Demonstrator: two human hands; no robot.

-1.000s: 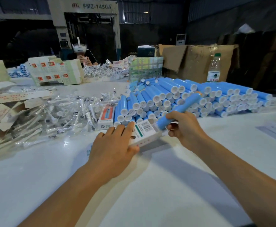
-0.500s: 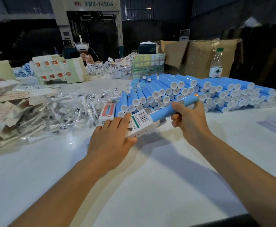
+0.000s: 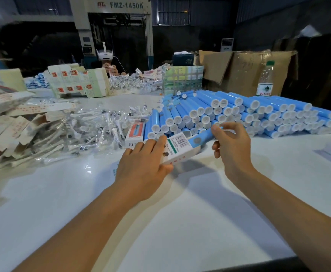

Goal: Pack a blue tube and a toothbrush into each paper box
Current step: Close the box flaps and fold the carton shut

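Hands first: paper box (image 3: 177, 149) is gripped by left hand (image 3: 144, 169), open end tilted up toward the right, likely so the opening is presented for loading. Blue tube (image 3: 204, 136) is pinched near its far end by right hand (image 3: 232, 145), with its near end at or just inside the box mouth; depth inside cannot be told. No toothbrush is seen in the box. Beyond, one closed box (image 3: 134, 134) lies on white table (image 3: 180, 213), between wrapped toothbrushes (image 3: 86, 134) and stacked blue tubes (image 3: 239, 114). Flat cartons (image 3: 76, 81) lie farther back.
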